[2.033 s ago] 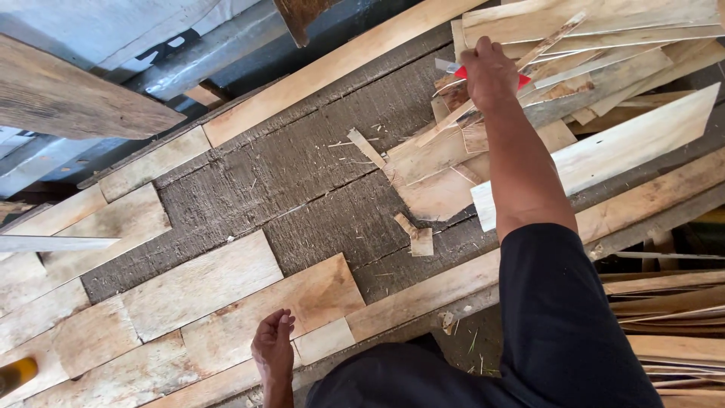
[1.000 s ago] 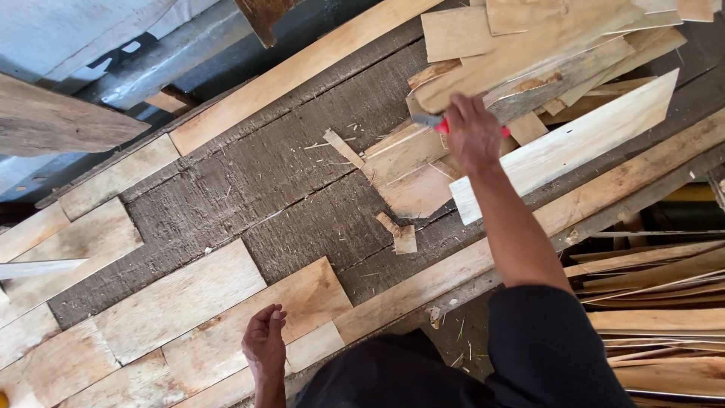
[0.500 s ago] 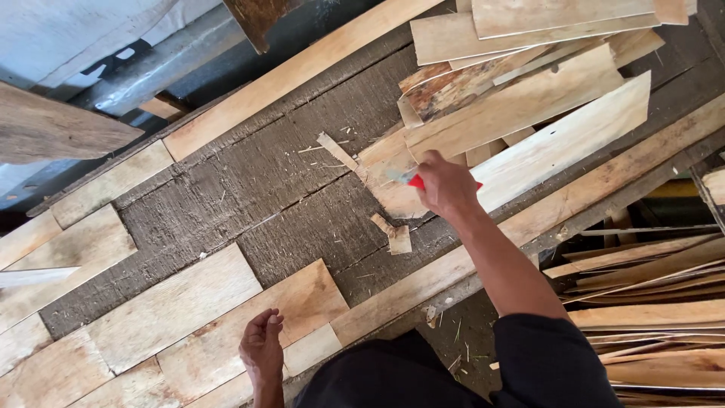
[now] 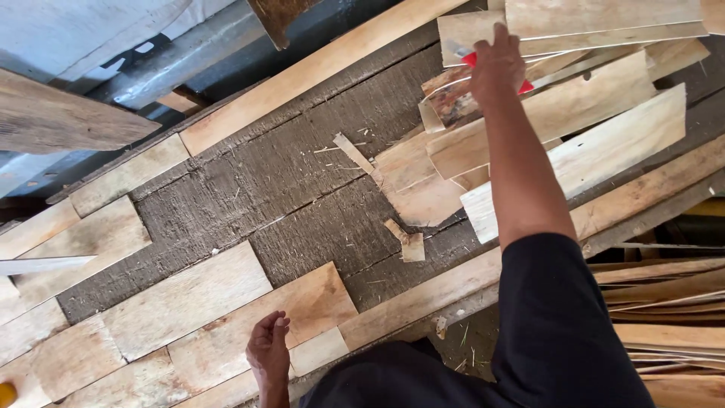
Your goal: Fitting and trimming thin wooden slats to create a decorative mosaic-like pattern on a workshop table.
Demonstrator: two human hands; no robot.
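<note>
My right hand (image 4: pixel 496 66) reaches far out over a loose heap of pale veneer strips (image 4: pixel 559 121) at the upper right and grips a red-handled tool (image 4: pixel 472 59) whose metal end points left. My left hand (image 4: pixel 267 349) rests with curled fingers on a pale veneer sheet (image 4: pixel 298 313) at the near edge of the bench. Between the hands lies a dark rough board surface (image 4: pixel 302 196) partly covered by veneer pieces, with two small offcuts (image 4: pixel 408 242) and splinters on it.
Pale veneer sheets (image 4: pixel 113 219) line the left part of the bench. A long light plank (image 4: pixel 317 68) runs diagonally along the far side, beside grey metal rails (image 4: pixel 151 68). Stacked veneer strips (image 4: pixel 664 302) sit at the lower right. A yellow object (image 4: pixel 6 393) shows at the bottom left corner.
My right hand with the red-handled tool drew back toward the small offcuts, then moved out again to the top of the veneer heap. My left hand has stayed in place.
</note>
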